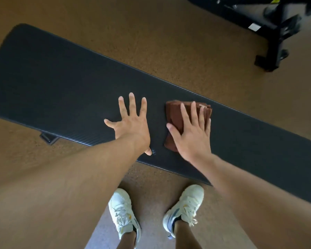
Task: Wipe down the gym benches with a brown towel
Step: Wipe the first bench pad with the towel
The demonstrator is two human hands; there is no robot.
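Note:
A long black padded gym bench (61, 83) runs from upper left to lower right across the view. A folded brown towel (174, 112) lies on its pad near the middle. My right hand (192, 133) lies flat on the towel with straight fingers, pressing it against the pad. My left hand (131, 123) rests palm down on the bare pad just left of the towel, fingers spread wide.
The floor (187, 56) is brown speckled rubber. A black metal equipment frame (269, 27) stands at the upper right. A bench foot (48, 138) pokes out under the near edge. My two white sneakers (122, 212) stand close to the bench's near side.

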